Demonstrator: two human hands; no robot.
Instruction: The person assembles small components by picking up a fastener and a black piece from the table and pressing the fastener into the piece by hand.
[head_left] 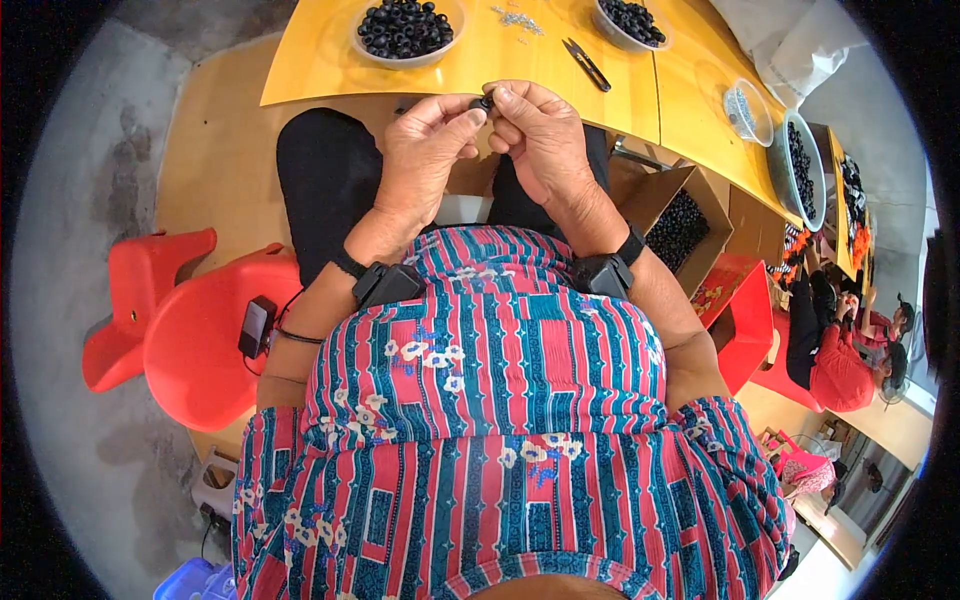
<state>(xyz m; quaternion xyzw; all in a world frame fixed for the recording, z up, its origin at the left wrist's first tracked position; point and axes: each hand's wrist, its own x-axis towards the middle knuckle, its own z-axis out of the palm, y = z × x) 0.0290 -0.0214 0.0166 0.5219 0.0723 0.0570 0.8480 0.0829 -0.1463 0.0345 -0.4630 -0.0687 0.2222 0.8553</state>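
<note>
Snips point(587, 66) on the table point(500, 68), right of a bowl point(410, 63) of parts point(405, 28)

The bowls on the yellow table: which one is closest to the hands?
The clear bowl of black pieces at the left end of the yellow table, beyond the left hand; the other bowls are farther right.

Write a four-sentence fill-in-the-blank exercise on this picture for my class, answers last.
The left hand and right hand pinch a small part coloured ____.
Snips lie on the tabletop, which is ____.
The chairs at the picture's left are ____.
The box holding black pieces is made of ____.
Missing words: black; yellow; red; cardboard.
</note>
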